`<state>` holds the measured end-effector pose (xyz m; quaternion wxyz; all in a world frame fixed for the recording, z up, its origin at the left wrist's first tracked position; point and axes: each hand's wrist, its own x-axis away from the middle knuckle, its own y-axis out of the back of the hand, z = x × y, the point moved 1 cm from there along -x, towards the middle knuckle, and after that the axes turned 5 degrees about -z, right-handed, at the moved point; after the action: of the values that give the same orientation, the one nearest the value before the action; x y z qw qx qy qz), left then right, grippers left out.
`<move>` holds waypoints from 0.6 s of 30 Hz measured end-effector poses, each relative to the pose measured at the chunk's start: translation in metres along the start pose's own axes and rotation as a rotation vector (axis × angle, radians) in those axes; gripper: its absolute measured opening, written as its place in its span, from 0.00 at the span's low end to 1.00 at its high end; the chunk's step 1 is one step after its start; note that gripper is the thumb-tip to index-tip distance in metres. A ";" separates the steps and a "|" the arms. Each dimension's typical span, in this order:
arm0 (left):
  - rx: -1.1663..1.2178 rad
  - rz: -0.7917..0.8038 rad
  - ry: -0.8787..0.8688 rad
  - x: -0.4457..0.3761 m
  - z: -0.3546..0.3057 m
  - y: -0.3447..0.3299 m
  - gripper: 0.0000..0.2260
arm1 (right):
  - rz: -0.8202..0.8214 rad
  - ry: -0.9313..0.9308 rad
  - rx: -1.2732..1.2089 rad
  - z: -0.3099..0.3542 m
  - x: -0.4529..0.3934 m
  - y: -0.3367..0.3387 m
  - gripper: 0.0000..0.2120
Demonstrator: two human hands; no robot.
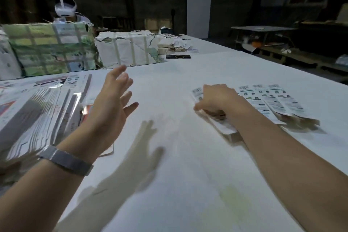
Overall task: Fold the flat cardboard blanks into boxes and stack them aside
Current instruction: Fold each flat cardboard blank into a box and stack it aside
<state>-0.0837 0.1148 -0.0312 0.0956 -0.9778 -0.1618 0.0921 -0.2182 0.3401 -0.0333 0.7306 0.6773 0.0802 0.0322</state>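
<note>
A spread of flat cardboard blanks [47, 111] lies fanned out on the left of the white table [178, 156]. My left hand [113, 100] hovers above the table just right of them, fingers spread, holding nothing. My right hand [218, 101] is closed on a long narrow folded box [224, 126] that rests on the table. To its right, a row of folded white boxes [273, 100] with barcodes and teal print lies side by side.
Two large wrapped bundles [50, 47] [130, 49] stand at the table's far left. A dark phone [178, 56] lies behind them. A person wearing a white headset [65, 8] sits beyond the bundles. Shelving [263, 37] stands at the right.
</note>
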 end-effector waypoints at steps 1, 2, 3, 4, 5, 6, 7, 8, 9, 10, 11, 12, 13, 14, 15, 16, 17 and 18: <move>-0.011 -0.029 -0.025 -0.002 -0.003 0.004 0.16 | -0.003 -0.039 0.027 -0.012 -0.004 -0.002 0.31; -0.029 -0.057 -0.051 -0.005 -0.005 0.007 0.13 | -0.010 -0.074 0.033 -0.024 -0.007 -0.001 0.31; -0.056 -0.081 -0.070 -0.007 -0.007 0.010 0.09 | -0.018 -0.106 0.030 -0.035 -0.010 0.001 0.32; -0.099 -0.103 -0.083 -0.009 -0.008 0.012 0.08 | -0.026 -0.134 0.032 -0.043 -0.012 0.003 0.33; -0.159 -0.119 -0.091 -0.009 -0.009 0.014 0.08 | -0.029 -0.158 0.038 -0.050 -0.014 0.004 0.34; -0.249 -0.125 -0.100 -0.010 -0.010 0.016 0.07 | -0.030 -0.181 0.046 -0.055 -0.015 0.004 0.34; -0.367 -0.114 -0.101 -0.010 -0.009 0.018 0.07 | -0.032 -0.205 0.058 -0.059 -0.016 0.003 0.33; -0.518 -0.077 -0.088 -0.011 -0.007 0.019 0.10 | -0.042 -0.226 0.073 -0.060 -0.017 0.003 0.33; -0.703 -0.022 -0.058 -0.011 -0.003 0.022 0.13 | -0.067 -0.233 0.086 -0.058 -0.018 0.004 0.32; -0.926 0.041 -0.021 -0.012 0.002 0.026 0.18 | -0.113 -0.226 0.092 -0.053 -0.017 0.006 0.31; -1.168 0.095 0.009 -0.013 0.007 0.029 0.22 | -0.175 -0.205 0.086 -0.045 -0.017 0.010 0.29; -1.396 0.119 0.022 -0.014 0.011 0.034 0.25 | -0.240 -0.168 0.067 -0.036 -0.015 0.013 0.28; -1.576 0.107 0.029 -0.013 0.014 0.040 0.26 | -0.288 -0.117 0.036 -0.025 -0.013 0.015 0.27; -1.701 0.081 0.048 -0.011 0.015 0.044 0.27 | -0.314 -0.056 -0.001 -0.013 -0.009 0.017 0.26; -1.771 0.049 0.057 -0.008 0.014 0.047 0.27 | -0.320 0.009 -0.041 -0.002 -0.006 0.017 0.25; -1.796 0.022 0.036 -0.007 0.012 0.048 0.27 | -0.318 0.071 -0.083 0.009 -0.002 0.016 0.24; -1.801 0.003 -0.019 -0.005 0.009 0.047 0.26 | -0.314 0.125 -0.119 0.017 0.003 0.015 0.22; -1.803 -0.021 -0.103 -0.004 0.005 0.043 0.25 | -0.312 0.171 -0.144 0.024 0.006 0.013 0.20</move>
<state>-0.0753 0.0742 -0.0451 -0.7137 -0.6749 -0.1856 -0.0269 -0.2076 0.3184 -0.0192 0.7639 0.5973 0.2435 -0.0182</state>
